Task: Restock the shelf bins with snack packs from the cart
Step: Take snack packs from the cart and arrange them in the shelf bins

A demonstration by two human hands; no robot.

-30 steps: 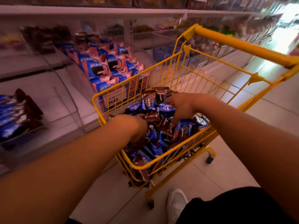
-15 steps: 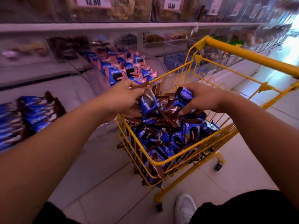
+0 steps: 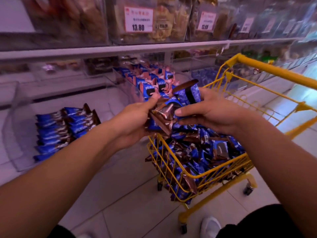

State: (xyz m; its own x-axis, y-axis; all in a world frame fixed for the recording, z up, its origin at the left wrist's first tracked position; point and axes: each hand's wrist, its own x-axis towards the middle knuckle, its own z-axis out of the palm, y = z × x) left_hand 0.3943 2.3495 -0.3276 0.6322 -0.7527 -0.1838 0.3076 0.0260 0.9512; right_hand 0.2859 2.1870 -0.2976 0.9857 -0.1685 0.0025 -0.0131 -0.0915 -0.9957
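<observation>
Now both hands (image 3: 173, 115) grip snack packs (image 3: 169, 112) betw. them, above cart (image 3: 202, 176).

A white price tag (image 3: 138, 19) with a red border, stuck on a clear bin (image 3: 147, 30) on the upper shelf, reads "13.80"; the smaller lines above the number are too blurred to read. Right of that tag, a second tag (image 3: 206, 20) on the next bin seems to read "13.80" too, though blurred. Tags further right and the print on the snack packs (image 3: 187, 93) cannot be read.
</observation>
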